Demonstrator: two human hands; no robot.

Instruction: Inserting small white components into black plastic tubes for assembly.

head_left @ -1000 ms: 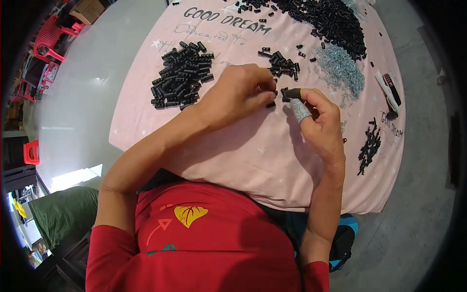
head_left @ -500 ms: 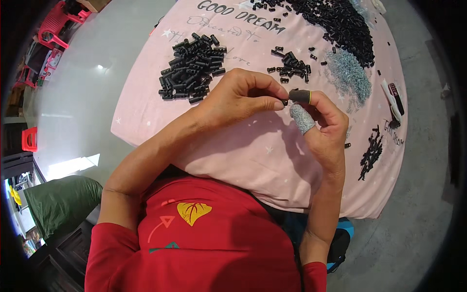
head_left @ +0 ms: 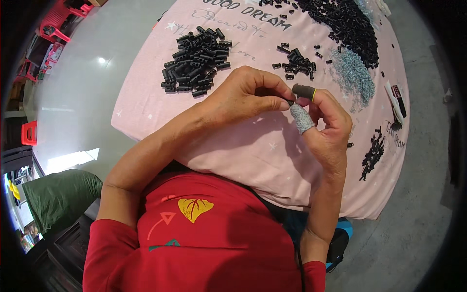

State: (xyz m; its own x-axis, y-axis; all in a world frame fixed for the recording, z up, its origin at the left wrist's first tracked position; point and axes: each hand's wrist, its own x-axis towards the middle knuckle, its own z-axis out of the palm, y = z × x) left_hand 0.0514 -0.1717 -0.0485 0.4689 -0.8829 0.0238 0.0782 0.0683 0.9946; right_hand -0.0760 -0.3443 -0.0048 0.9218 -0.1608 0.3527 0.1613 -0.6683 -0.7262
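My left hand (head_left: 243, 97) pinches a small black plastic piece (head_left: 291, 102) between thumb and forefinger, above the pink cloth. Most of the piece is hidden by the fingertips. Meeting it from the other side is my right hand (head_left: 328, 126), fingers curled, its thumb tip against the piece. A grey cover (head_left: 302, 119) wraps the right thumb and a dark cover (head_left: 304, 92) the forefinger. Whatever the right fingertips hold is too small to make out. Beyond the hands lies a small heap of black pieces (head_left: 297, 63); a larger heap of black tubular pieces (head_left: 194, 61) is farther left.
The pink cloth (head_left: 141, 109) covers the table. At the far right are a big black heap (head_left: 340, 29) and a pile of small silvery parts (head_left: 355, 75). Thin black strips (head_left: 372, 155) and a white-and-black tool (head_left: 396, 104) lie at the right. A red stool (head_left: 29, 133) stands left.
The right thumb has closed in against the black piece, and its forefinger has bent slightly. The table scene has shifted a little in view; both arms stay nearly in place.
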